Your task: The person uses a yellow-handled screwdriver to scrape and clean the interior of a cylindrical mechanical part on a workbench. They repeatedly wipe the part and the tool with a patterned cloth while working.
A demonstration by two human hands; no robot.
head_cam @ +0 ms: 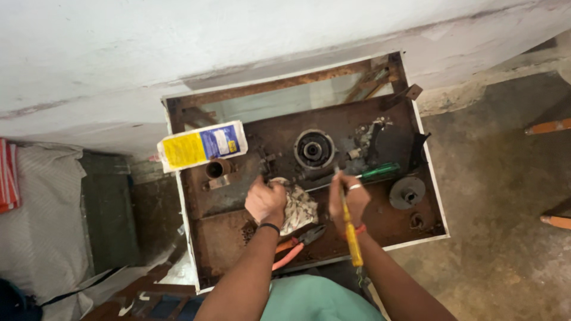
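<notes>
Rusty open-topped metal casing (196, 249) with a white rim, seen from above, set against a pale wall (178, 47). Left hand (266, 201) is closed in a fist, gripping a crumpled pale patterned rag (299, 208) and pressing it to the rusty plate near centre; dark band on that wrist. Right hand (351, 199) is just right of the rag, ring on one finger, fingers wrapped around a yellow-handled screwdriver (351, 235): handle runs back along the near forearm, shaft tip points far, toward the round dark pulley hub (313, 149). Green-handled screwdriver (372, 173) lies flat just beyond the right hand, handle to the right. Orange-handled pliers (297, 244) lie on the near ledge between the two forearms, jaws pointing right. Smaller grey disc (407, 192) sits right of the right hand, apart from it. Packaging: one rectangular pack (202, 145), yellow panel on its left, blue panel on its right, white edges, resting tilted across the far-left corner rim; a rusty short tube (215, 169) stands just near of it. Red-and-white striped cloth (8, 175) at far left edge.
</notes>
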